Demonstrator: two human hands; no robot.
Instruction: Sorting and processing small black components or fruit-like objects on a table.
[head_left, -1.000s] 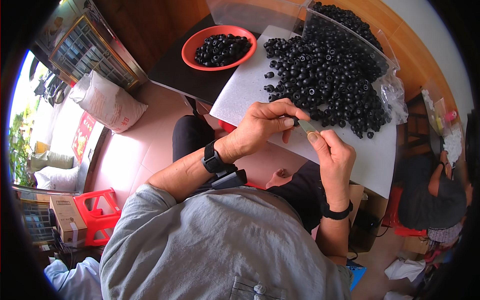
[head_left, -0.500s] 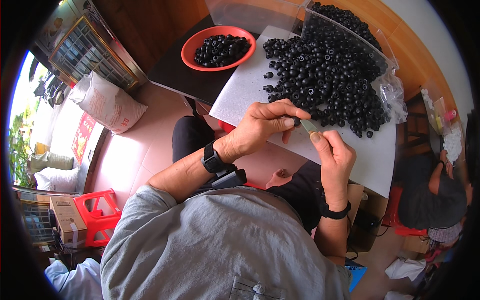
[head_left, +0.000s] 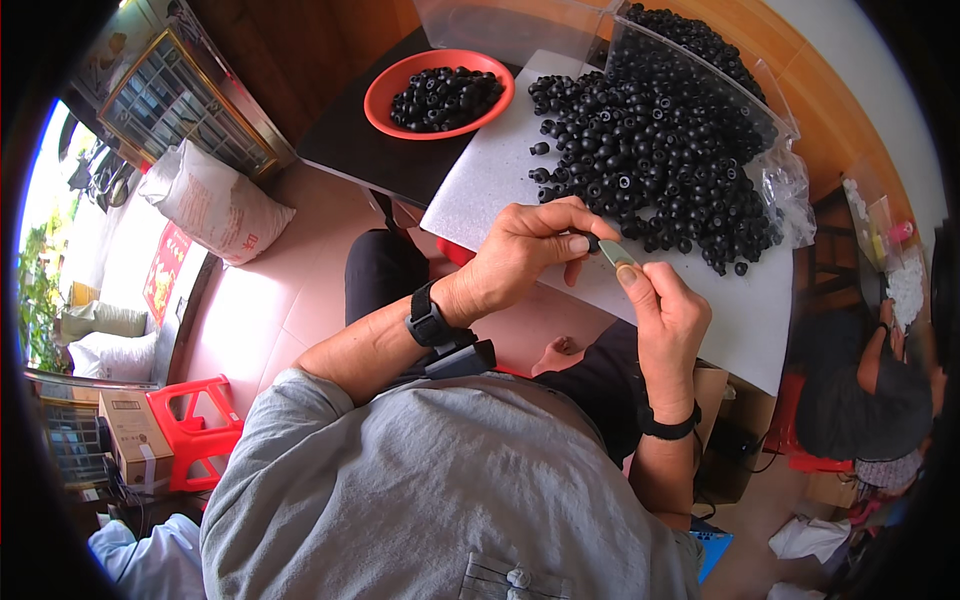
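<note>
Between the thumb and fingers of my left hand (head_left: 530, 245) is a small round black plastic part (head_left: 593, 243). My right hand (head_left: 665, 305) pinches a short, flat grey-green blade (head_left: 615, 252), its tip against or very near that part; exact contact is too small to tell. Both hands are above the near edge of a white-topped table (head_left: 480, 190). Just beyond them spreads a large heap of similar black parts (head_left: 640, 170), many with a round hole.
A clear plastic bin (head_left: 690, 75) tipped toward the heap holds more parts. Left of it, an orange-red bowl (head_left: 375, 112) of black parts stands on a dark tabletop (head_left: 350, 150). A white sack (head_left: 220, 205) and red stool (head_left: 195, 430) are at left; another person (head_left: 850, 390) sits at right.
The blade has tilted slightly and its tip has shifted a little toward the black part. My left hand keeps its hold, almost still.
</note>
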